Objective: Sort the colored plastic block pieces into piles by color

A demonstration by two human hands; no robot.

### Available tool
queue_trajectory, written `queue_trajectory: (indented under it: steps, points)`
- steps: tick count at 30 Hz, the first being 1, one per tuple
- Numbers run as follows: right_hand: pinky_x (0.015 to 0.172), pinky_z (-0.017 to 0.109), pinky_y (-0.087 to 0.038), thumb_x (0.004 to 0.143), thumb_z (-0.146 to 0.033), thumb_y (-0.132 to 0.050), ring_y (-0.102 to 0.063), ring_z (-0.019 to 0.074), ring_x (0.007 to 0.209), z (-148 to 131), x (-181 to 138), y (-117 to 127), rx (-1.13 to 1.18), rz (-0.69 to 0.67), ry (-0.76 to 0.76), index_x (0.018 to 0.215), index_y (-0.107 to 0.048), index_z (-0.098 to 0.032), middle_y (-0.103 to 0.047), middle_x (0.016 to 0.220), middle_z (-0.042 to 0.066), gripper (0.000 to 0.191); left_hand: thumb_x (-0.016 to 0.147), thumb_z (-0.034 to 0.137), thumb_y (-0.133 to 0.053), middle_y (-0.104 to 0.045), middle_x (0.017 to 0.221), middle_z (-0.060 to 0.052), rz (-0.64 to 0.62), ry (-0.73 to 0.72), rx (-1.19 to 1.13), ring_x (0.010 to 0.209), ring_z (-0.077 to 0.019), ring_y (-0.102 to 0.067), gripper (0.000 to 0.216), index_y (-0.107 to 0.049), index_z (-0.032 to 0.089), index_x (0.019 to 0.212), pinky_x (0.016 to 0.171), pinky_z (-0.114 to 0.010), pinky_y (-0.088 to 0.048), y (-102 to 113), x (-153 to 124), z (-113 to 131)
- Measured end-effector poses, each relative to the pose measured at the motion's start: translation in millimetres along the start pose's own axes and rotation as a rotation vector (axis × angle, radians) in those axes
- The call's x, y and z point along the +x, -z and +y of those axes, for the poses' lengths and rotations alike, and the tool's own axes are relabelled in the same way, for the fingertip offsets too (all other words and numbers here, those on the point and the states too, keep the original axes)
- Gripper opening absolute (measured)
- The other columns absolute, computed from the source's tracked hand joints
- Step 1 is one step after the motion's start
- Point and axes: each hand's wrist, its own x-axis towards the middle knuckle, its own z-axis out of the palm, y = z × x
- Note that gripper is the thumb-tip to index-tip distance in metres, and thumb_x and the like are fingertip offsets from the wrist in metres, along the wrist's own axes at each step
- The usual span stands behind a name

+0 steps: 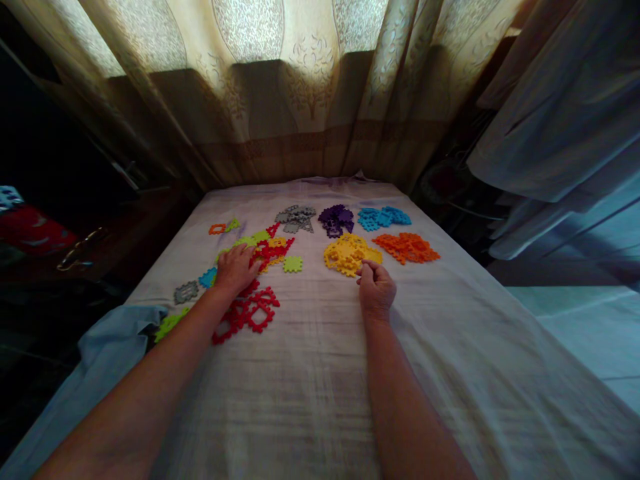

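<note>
The left hand (235,268), loosely spread over the mixed pieces (270,252), could drag nearby red pieces (245,315) along if toothed edges snag. The right hand (377,287), curled narrow at the yellow pile (345,253), its grip unclear, might knock that into the orange pile (411,249).

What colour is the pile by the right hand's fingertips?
The pile is yellow, seen best in the head view.

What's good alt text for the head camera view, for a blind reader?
A person's left grip is at a loose spread of mixed-color notched pieces, and the right grip is at the near edge of a yellow pile. Gray, purple, blue and orange piles also sit on pale cloth, before patterned curtains.
</note>
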Motion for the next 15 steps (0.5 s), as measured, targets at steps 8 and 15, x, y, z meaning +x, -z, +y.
queue_trajectory:
  steps: [8,15]
  points:
    - [0.063,0.029,-0.051,0.078,-0.045,-0.052,-0.063,0.0169,0.058,5.0,2.0,-0.4,-0.015,-0.012,0.015,0.090,-0.073,-0.018,-0.072,0.068,0.003,0.037,0.091,0.030,-0.044,-0.065,0.134,-0.012,-0.019,0.026,0.070,0.123,-0.0286,-0.059,0.033,-0.064,0.021,0.116,0.103,-0.046,-0.039,15.0,-28.3,-36.6]
    - [0.064,0.030,-0.051,0.077,-0.047,-0.052,-0.064,0.0180,0.060,5.6,1.9,-0.6,-0.011,-0.006,0.022,0.090,-0.072,-0.019,-0.072,0.069,0.003,0.037,0.087,0.043,-0.052,-0.069,0.123,-0.013,0.034,0.076,0.074,0.115,-0.0321,-0.062,0.030,-0.069,0.020,0.097,0.102,-0.048,-0.038,24.6,-16.4,-38.0]
